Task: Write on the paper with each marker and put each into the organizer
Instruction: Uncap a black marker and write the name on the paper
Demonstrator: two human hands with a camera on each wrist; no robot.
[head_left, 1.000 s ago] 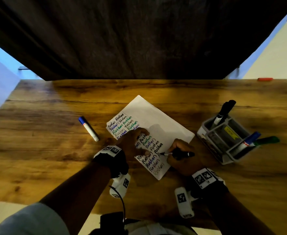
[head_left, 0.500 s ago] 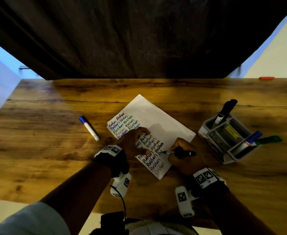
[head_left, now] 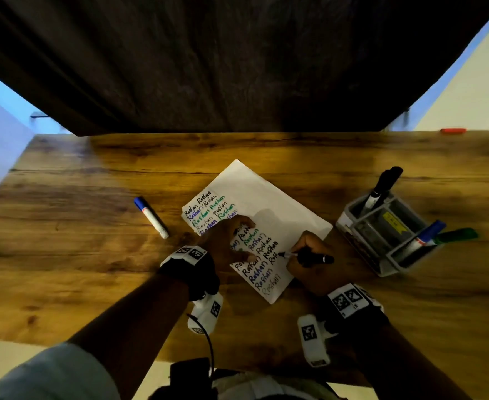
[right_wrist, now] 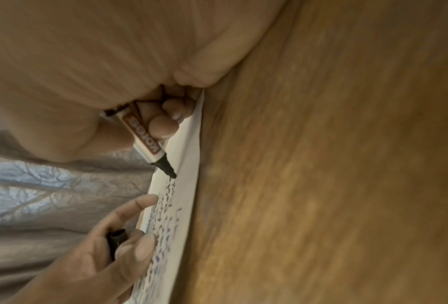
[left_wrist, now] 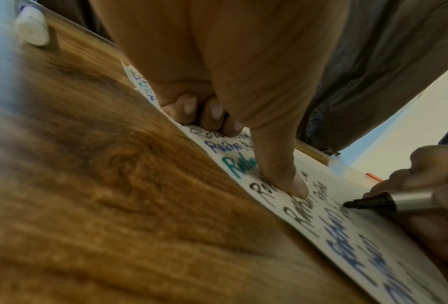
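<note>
A white paper (head_left: 266, 194) with several rows of written words lies tilted in the middle of the wooden table. My right hand (head_left: 298, 251) grips a black marker (head_left: 309, 256) with its tip on the paper's right part; the marker (right_wrist: 145, 142) also shows in the right wrist view. My left hand (head_left: 237, 241) rests on the paper and holds it down with its thumb (left_wrist: 282, 174). It pinches a black cap (right_wrist: 117, 236). A grey organizer (head_left: 387, 269) stands to the right and holds black (head_left: 381, 186), blue (head_left: 426, 235) and green (head_left: 457, 235) markers.
A blue-capped white marker (head_left: 150, 216) lies on the table left of the paper. A small orange object (head_left: 452, 130) sits at the far right edge. A dark curtain hangs behind the table. Bare wood lies to the left and along the near edge.
The marker tip has crept a little along the line it is writing. The left hand has stayed on the paper.
</note>
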